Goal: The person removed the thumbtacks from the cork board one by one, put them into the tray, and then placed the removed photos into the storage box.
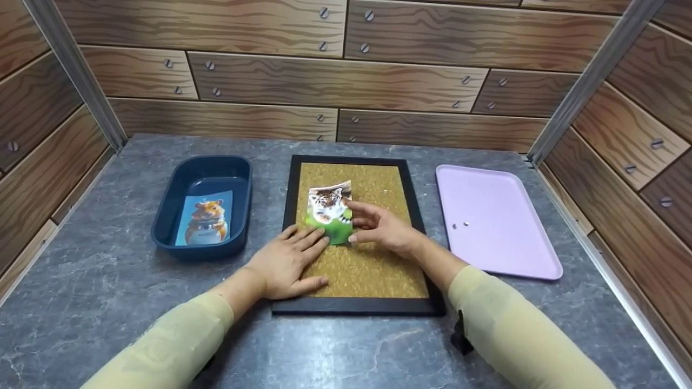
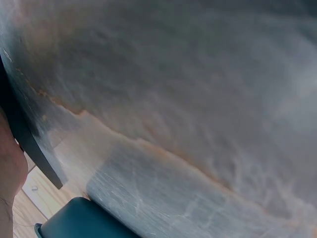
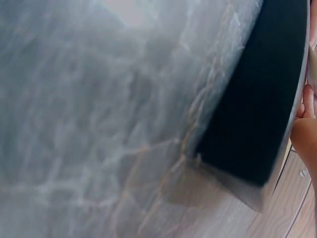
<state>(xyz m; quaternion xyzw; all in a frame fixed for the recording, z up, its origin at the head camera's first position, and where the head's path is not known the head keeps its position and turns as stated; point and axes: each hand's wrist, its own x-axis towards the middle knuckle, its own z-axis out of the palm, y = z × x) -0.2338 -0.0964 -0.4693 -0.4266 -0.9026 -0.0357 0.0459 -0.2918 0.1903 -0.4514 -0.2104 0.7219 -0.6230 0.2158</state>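
A glossy tiger picture card [image 1: 331, 213] lies on the cork board [image 1: 373, 273], which has a black frame. My left hand [image 1: 286, 259] rests flat on the board's left side, fingers stretched out and their tips at the card's lower left edge. At the card's right edge is my right hand [image 1: 386, 229], its index fingertip overlapping the picture and its thumb near the lower right corner. Index and thumb stand apart, the other fingers bent between them. In the wrist views, only parts of the left hand [image 2: 11, 161] and right hand [image 3: 306, 130] show at the edges.
Left of the board stands a dark blue bin [image 1: 246, 208] with a hamster picture card [image 1: 208, 219] inside. To the right lies a pink tray [image 1: 503, 221] bearing two small shiny metal pieces [image 1: 460, 225]. Wood-patterned panels [image 1: 346, 81] enclose the grey marbled table [image 1: 346, 351].
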